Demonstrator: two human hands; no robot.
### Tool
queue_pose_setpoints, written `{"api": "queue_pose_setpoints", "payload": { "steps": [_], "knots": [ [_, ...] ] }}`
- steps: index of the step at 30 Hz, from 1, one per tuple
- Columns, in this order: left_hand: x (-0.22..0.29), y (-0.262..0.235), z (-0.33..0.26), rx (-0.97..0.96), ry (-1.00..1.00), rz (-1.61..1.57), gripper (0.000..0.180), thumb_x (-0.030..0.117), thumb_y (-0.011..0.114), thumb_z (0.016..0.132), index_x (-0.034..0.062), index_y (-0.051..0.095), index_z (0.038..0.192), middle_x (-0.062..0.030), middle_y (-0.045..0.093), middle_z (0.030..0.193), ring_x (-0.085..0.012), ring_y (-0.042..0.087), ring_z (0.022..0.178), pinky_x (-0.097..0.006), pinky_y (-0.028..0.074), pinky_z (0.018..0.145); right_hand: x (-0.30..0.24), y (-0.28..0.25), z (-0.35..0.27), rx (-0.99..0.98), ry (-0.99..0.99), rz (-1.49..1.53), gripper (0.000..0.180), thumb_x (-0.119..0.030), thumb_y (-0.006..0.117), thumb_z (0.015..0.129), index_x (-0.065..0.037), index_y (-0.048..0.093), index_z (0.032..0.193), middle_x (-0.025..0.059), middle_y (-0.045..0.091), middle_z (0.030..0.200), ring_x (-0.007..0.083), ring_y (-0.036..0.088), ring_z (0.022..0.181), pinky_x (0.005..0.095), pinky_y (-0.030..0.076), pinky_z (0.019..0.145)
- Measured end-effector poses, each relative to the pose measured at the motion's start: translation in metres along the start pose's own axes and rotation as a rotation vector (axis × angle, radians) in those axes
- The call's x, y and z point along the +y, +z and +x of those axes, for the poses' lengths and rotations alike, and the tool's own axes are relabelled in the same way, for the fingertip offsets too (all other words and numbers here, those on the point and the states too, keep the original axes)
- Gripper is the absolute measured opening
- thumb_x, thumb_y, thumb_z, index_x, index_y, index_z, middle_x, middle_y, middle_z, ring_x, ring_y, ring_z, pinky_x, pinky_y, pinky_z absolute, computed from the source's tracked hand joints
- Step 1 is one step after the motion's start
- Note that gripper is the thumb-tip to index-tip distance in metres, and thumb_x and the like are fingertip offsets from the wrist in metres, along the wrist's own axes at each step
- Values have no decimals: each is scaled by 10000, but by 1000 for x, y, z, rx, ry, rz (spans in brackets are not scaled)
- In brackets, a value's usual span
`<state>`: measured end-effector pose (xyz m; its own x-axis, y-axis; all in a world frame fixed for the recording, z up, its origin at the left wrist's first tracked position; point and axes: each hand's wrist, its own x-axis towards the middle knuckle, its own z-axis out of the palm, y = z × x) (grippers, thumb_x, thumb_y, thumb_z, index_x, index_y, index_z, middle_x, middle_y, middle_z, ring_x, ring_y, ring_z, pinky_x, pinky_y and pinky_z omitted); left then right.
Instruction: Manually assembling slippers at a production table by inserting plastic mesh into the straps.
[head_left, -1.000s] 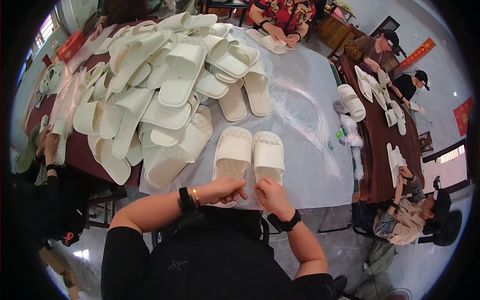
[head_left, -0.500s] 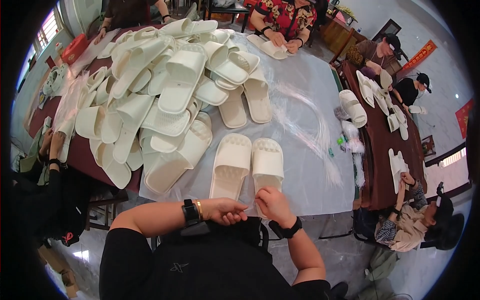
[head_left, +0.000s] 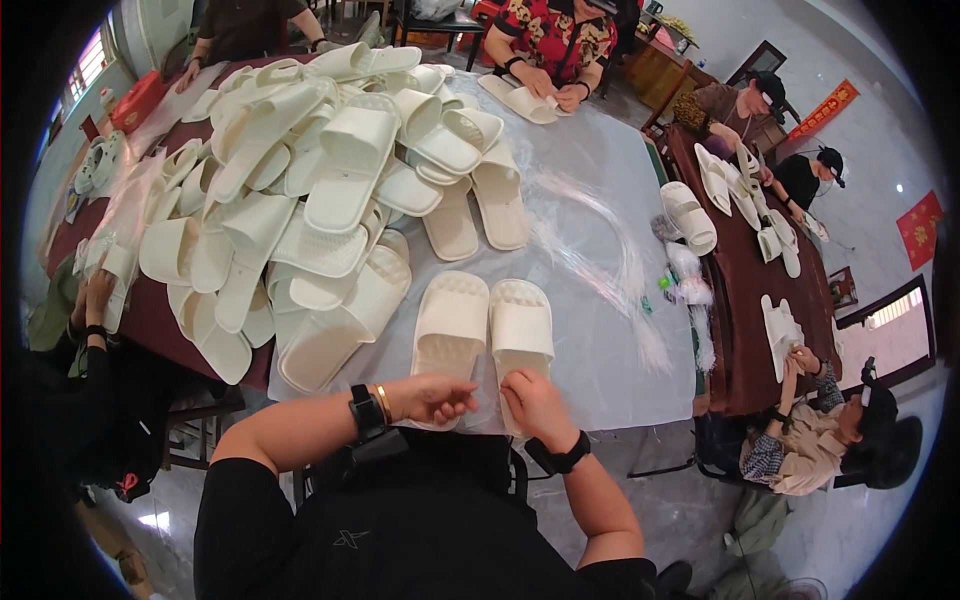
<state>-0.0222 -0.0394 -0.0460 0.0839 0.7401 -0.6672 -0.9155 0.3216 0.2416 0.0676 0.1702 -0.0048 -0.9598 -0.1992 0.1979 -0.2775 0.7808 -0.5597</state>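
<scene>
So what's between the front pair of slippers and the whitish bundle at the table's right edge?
Head view: loose shiny strands and a small green bit on the pale sheet, between the slipper pair and whitish bundle.

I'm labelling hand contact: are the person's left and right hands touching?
Apart: the head view shows a visible gap between the left hand and right hand.

A bright red box [head_left: 137,102] stands at the upper left, near pale green clogs with holes [head_left: 98,168]. Brown cardboard boxes [head_left: 115,545] lie on the grey marbled floor [head_left: 682,512] at lower left. At right, an orange-red paper strip [head_left: 827,108] and a red square sheet [head_left: 919,230] show against the pale wall [head_left: 875,150]; nearer, a co-worker in beige and a black cap [head_left: 805,447] sits.
</scene>
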Motion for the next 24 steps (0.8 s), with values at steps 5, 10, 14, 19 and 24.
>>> {"api": "queue_pose_setpoints", "payload": {
  "steps": [5,10,14,19,24],
  "knots": [
    [17,1,-10,221,374,116,266,258,547,958,38,554,1108,11,548,724,-54,444,551,-200,370,495,3,6,11,133,9,24,92,-28,610,813,-27,588,903,140,618,932,353,608,845,405,512,722],
    [16,2,-27,459,638,401,460,250,558,934,-19,462,1294,-53,609,810,-100,507,570,-236,422,508,8,8,13,108,-1,-4,203,-24,615,808,-20,600,1011,174,622,1094,362,618,953,405,524,791],
    [17,6,-47,622,652,594,380,262,556,932,-25,562,1182,-70,636,780,-111,553,580,-249,454,527,10,6,12,59,-2,0,255,-26,615,806,-18,593,1060,193,608,1137,366,611,992,412,523,807],
    [29,-7,-54,933,928,1116,291,265,602,880,-17,669,898,-165,659,707,-290,651,645,-388,498,593,11,7,15,2,1,37,331,-28,623,790,-9,564,1116,199,583,1159,388,593,994,421,514,817],
    [55,-4,-60,1067,1095,1126,276,258,615,859,-12,659,891,-210,655,759,-381,637,710,-441,498,649,6,6,19,5,-4,64,369,-18,624,783,-10,552,1145,195,567,1167,397,585,989,428,508,810]
  ]
}}
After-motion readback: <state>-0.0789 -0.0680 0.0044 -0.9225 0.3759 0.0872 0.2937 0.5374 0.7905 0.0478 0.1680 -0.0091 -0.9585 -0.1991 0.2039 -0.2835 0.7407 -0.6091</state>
